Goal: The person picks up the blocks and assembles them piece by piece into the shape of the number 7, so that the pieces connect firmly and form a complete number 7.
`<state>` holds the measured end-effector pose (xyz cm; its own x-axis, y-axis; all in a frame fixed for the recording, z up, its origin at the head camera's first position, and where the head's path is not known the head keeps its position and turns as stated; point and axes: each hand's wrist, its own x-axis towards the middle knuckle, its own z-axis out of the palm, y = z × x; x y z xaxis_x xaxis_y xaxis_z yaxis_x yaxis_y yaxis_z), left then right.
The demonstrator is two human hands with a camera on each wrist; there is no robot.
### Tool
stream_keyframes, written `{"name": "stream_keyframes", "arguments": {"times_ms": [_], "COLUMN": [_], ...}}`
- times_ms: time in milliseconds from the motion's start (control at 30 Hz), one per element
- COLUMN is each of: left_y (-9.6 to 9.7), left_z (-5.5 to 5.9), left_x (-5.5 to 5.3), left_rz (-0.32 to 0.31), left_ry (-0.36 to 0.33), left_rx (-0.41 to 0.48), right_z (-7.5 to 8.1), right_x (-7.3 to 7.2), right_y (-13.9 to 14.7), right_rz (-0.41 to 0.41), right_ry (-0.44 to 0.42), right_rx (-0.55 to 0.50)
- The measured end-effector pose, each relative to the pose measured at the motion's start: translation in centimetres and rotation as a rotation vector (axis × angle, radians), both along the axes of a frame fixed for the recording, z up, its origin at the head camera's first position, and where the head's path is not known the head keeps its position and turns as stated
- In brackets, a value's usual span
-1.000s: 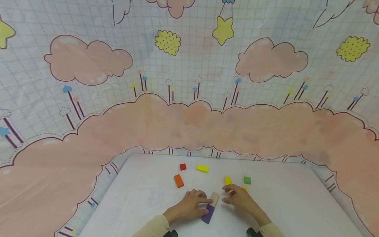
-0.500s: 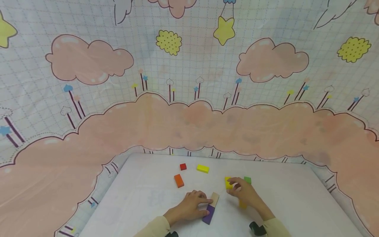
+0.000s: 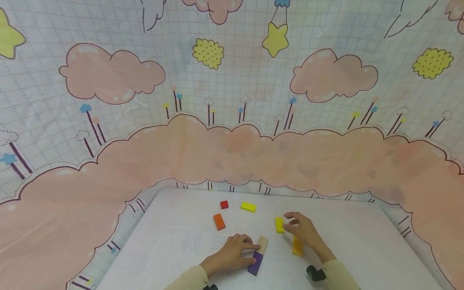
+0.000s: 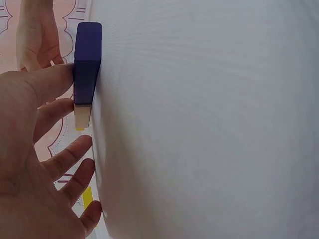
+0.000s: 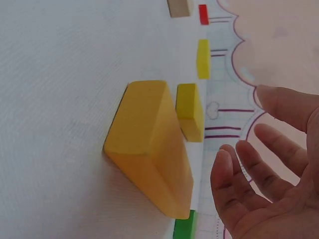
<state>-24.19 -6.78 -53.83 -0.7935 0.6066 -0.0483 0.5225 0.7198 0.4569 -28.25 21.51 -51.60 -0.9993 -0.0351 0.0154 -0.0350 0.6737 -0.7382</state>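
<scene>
- Since the earlier frames, the right hand (image 3: 302,230) has moved away from the plain wooden block (image 3: 263,243) toward the table's far edge; the left hand (image 3: 235,250) has kept its place.
- The right hand grasps nothing: its fingers are loosely bent and spread, just beside a yellow block (image 3: 279,224).
- A green block (image 5: 185,226), hidden in the head view, shows at the bottom of the right wrist view.
- An amber block (image 3: 297,247) lies near the right wrist.
- The left hand touches without clenching, thumb on the purple block (image 3: 255,266), index finger on the plain wooden block; these two lie end to end on the white table (image 3: 362,237), well apart from its far edge.
- Toward the table's far edge lie an orange block (image 3: 219,221), a red block (image 3: 224,204) and a long yellow block (image 3: 248,207).
</scene>
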Motion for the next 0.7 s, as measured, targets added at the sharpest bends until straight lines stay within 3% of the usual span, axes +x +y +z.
{"name": "stream_keyframes", "arguments": {"times_ms": [400,700], "left_y": [-0.1,-0.1], "left_z": [-0.3,-0.4], "left_x": [-0.1,-0.2], "left_rz": [-0.006,-0.002], "left_ry": [-0.006,-0.011], "left_rx": [0.001,-0.001], "right_z": [-0.7,-1.6], "right_x": [-1.4,-2.8], "right_y": [0.4,0.9], "right_rz": [0.013,0.071], "right_ry": [-0.089,-0.135], "right_rx": [0.015,0.128]}}
